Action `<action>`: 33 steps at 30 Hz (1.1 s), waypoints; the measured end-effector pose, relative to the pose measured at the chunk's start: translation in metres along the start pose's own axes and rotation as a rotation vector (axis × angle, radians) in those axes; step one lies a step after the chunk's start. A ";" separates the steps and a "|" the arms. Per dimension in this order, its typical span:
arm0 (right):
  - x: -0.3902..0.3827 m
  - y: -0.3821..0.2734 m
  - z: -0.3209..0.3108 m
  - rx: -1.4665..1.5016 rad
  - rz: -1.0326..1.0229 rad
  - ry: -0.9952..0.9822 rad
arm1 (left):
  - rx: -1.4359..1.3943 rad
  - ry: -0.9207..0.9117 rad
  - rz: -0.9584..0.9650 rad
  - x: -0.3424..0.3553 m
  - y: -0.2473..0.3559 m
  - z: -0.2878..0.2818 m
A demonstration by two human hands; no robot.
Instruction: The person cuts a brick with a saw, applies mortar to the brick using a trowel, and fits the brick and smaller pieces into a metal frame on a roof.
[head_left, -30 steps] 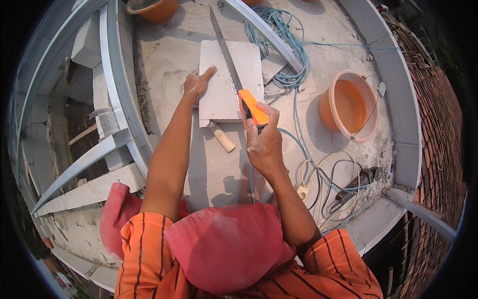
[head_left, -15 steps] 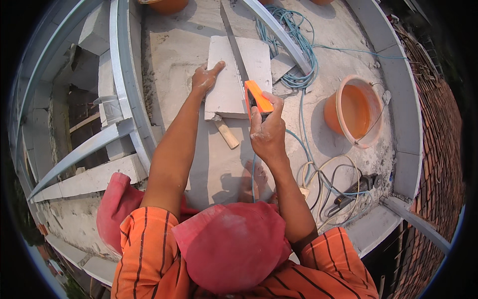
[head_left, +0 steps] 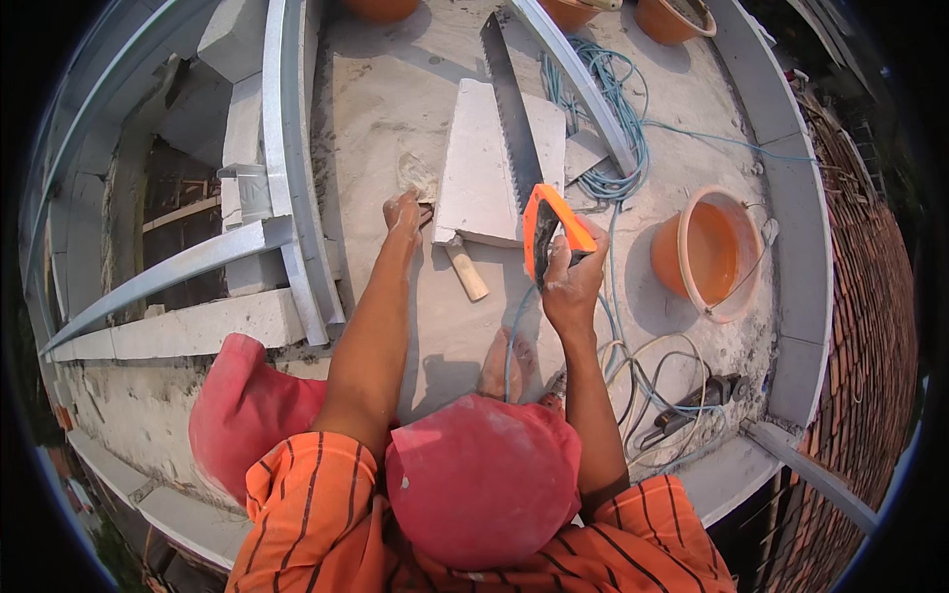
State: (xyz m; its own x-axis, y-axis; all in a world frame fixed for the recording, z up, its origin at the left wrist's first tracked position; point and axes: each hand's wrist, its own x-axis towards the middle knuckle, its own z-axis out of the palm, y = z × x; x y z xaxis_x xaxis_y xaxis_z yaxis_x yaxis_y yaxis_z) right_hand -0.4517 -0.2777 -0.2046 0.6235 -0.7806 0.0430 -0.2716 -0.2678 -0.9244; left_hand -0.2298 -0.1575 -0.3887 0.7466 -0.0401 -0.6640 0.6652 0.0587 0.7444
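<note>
My right hand (head_left: 573,282) is wrapped round the orange and black handle of a handsaw (head_left: 516,124). Its long dark blade points away from me across a white lightweight block (head_left: 476,178), with the toothed edge on the left. From under the block's near edge sticks a pale wooden handle (head_left: 467,274); its other end is hidden. Left of the block and apart from it, my left hand (head_left: 402,212) is closed low over the floor. Beside its fingers are a dark, narrow piece and a pale, crusted flat thing (head_left: 417,176), whose kind I cannot tell.
Orange buckets stand at the right (head_left: 707,247) and far edge (head_left: 674,20). A coiled blue hose or cable (head_left: 618,163) lies beyond the block, under a metal channel (head_left: 583,94). At lower right are a dark power tool (head_left: 682,410) and cords. Metal framing (head_left: 287,148) borders an opening at left.
My left hand has left the block's top and moved down to its left side. The saw has turned, showing more of its blade face. The view has shifted.
</note>
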 end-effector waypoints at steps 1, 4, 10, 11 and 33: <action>0.003 -0.002 -0.001 0.062 0.094 -0.030 | 0.009 -0.019 0.072 -0.011 0.002 0.010; 0.019 -0.029 -0.002 -0.058 0.032 -0.065 | -0.064 0.265 0.055 0.041 -0.001 -0.023; 0.019 -0.023 0.012 -0.036 0.050 -0.034 | 0.065 0.436 0.078 0.055 0.012 -0.041; 0.020 -0.024 0.012 -0.043 0.056 -0.024 | 0.064 0.427 0.077 0.057 0.017 -0.040; 0.033 -0.029 0.031 -0.124 -0.097 -0.084 | 0.505 -0.370 0.498 -0.093 0.003 0.023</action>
State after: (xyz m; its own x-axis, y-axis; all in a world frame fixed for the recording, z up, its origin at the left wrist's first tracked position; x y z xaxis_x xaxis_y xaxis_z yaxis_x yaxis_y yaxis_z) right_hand -0.4004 -0.2780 -0.1881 0.7090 -0.6991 0.0928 -0.2924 -0.4112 -0.8634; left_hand -0.2970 -0.1765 -0.3236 0.8528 -0.4614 -0.2448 0.1104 -0.2987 0.9479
